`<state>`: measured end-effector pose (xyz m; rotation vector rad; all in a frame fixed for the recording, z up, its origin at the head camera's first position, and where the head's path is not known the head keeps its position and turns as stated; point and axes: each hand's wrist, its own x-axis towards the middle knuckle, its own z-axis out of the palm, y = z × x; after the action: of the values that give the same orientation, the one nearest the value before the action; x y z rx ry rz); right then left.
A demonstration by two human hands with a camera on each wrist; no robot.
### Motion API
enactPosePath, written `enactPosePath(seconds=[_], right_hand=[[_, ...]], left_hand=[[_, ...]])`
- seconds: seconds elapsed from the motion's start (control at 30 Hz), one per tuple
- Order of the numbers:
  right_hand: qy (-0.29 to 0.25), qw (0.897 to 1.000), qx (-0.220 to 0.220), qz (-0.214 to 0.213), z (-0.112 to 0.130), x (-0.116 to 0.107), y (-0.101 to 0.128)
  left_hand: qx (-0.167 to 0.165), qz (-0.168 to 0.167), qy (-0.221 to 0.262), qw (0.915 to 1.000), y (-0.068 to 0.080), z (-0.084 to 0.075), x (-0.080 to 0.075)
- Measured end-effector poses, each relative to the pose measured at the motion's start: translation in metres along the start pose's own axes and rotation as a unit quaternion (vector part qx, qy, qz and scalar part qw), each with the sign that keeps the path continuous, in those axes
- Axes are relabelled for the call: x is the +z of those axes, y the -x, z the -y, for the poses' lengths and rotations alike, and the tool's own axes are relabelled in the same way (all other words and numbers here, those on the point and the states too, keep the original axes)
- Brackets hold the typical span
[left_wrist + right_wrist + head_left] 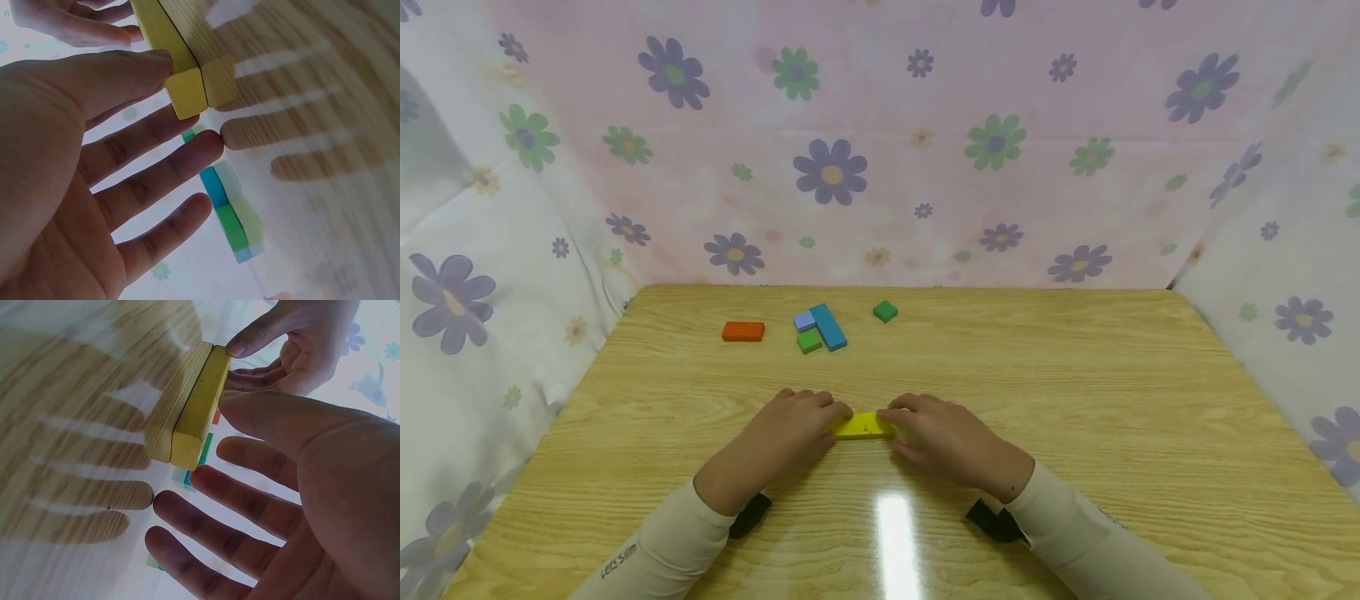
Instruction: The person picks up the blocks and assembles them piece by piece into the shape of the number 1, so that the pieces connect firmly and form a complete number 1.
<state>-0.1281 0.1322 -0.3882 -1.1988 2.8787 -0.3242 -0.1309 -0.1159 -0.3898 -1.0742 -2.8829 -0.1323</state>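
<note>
A long yellow block (pixel 861 426) lies flat on the wooden table, close in front of the person. My left hand (pixel 793 429) pinches its left end between thumb and index finger. At the right end, my right hand (pixel 943 437) pinches it the same way. In the left wrist view, the left thumb (pixel 125 75) presses the side of the block, while the other fingers extend past its end, spread apart. The right wrist view has the right thumb (pixel 262 415) against the block's side, with the remaining fingers (pixel 212 544) stretched out over the tabletop.
Farther back on the table (pixel 1075 375) lie a red block (pixel 743 332), a blue block (pixel 828 327), a light purple block (pixel 804 321) and a green block (pixel 808 341) beside it. A darker green block (pixel 885 311) sits apart. Flowered cloth (pixel 917 167) encloses the table's back and sides.
</note>
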Motion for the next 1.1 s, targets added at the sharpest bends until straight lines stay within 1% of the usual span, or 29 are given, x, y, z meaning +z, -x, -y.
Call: enactPosePath(seconds=[0.17, 0.33, 0.57, 0.9, 1.1], right_hand=[[0.008, 1.000, 0.006, 0.005, 0.001, 0.000, -0.001], [0.012, 1.000, 0.010, 0.010, 0.002, -0.001, -0.001], [0.015, 1.000, 0.012, 0.008, 0.002, -0.002, -0.001], [0.020, 1.000, 0.007, 0.008, 0.001, -0.001, -0.002], [0.021, 1.000, 0.010, 0.003, 0.001, -0.001, -0.001]], left_hand=[[0.010, 0.000, -0.010, 0.9999, 0.001, -0.002, 0.000], [0.016, 0.000, -0.007, 0.9998, 0.001, -0.007, -0.001], [0.037, -0.015, -0.004, 0.9992, 0.002, -0.009, 0.003], [0.037, -0.011, -0.006, 0.9993, 0.002, -0.010, 0.003], [0.040, -0.014, -0.006, 0.9991, 0.001, -0.010, 0.003]])
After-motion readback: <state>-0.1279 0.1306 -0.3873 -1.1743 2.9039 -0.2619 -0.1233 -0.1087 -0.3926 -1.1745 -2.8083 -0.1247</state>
